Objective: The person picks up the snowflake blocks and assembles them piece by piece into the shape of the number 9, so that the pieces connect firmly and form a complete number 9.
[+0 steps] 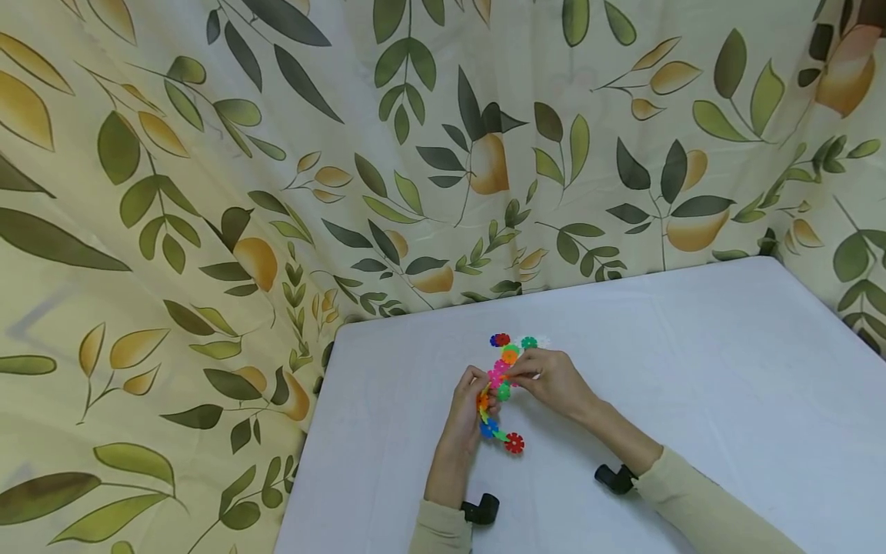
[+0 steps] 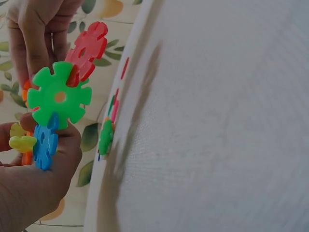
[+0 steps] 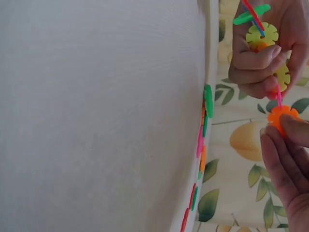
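Note:
My left hand grips a curved chain of slotted plastic flower discs by its middle. From that grip, a blue disc, a green disc and a red disc run out to one end. Yellow discs show between the left fingers in the right wrist view. At the chain's other end, a thin pink disc meets an orange disc. The thumb and fingers of my right hand pinch that orange disc. Its slot is too small to make out.
Several loose discs lie on the white-covered table beyond and beneath the hands, among them a red disc and a green disc. Black wrist cameras sit at both wrists. A leaf-patterned curtain hangs behind the table.

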{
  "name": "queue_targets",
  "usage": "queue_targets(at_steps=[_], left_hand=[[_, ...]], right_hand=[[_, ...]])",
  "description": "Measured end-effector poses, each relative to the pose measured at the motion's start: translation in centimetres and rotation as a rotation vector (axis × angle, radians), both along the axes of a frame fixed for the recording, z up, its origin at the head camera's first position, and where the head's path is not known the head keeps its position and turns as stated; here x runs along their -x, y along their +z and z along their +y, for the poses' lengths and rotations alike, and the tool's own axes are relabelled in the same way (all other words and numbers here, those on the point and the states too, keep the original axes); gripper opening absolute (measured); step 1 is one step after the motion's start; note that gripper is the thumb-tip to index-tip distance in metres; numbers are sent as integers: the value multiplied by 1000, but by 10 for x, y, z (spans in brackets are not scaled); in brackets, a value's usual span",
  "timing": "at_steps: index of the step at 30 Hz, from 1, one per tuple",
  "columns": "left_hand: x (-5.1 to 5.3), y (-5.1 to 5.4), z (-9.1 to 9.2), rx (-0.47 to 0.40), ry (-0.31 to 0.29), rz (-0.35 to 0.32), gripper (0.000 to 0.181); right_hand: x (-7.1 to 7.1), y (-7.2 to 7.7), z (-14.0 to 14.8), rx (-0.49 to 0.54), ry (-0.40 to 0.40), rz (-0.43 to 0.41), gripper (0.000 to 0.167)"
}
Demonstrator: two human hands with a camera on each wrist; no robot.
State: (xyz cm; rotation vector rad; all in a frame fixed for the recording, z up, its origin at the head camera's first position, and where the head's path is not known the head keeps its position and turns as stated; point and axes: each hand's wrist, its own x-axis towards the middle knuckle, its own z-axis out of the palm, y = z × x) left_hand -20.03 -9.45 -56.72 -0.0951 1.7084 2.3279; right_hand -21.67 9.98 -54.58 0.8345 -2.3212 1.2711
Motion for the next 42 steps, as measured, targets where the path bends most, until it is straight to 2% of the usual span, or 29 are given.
queue_targets(at_steps=[4, 11, 17, 21, 28, 33, 38, 42], left_hand=[[-1, 0, -1, 5, -21, 13, 13], [0, -3, -4, -27, -37, 21, 13], [-1, -1, -4, -50, -60, 23, 12], [-1, 1, -3, -44, -69, 35, 13], [1, 5, -6, 71, -40, 52, 15], [2, 6, -10, 100, -5, 41, 17], [2, 4, -12, 93, 0, 28, 20], [4, 4, -13, 86, -9, 21, 25]], right_hand=[[1, -2, 0, -10, 4, 19, 21], [3, -4, 0, 0, 14, 1, 20], [5, -4, 1, 35, 44, 28, 23], [7, -3, 2, 41, 64, 17, 24], [11, 3, 4, 3, 82, -60, 24], [15, 3, 1, -64, 83, -122, 27], [20, -4, -3, -205, 60, -268, 23], [24, -10, -8, -311, 90, -370, 29]])
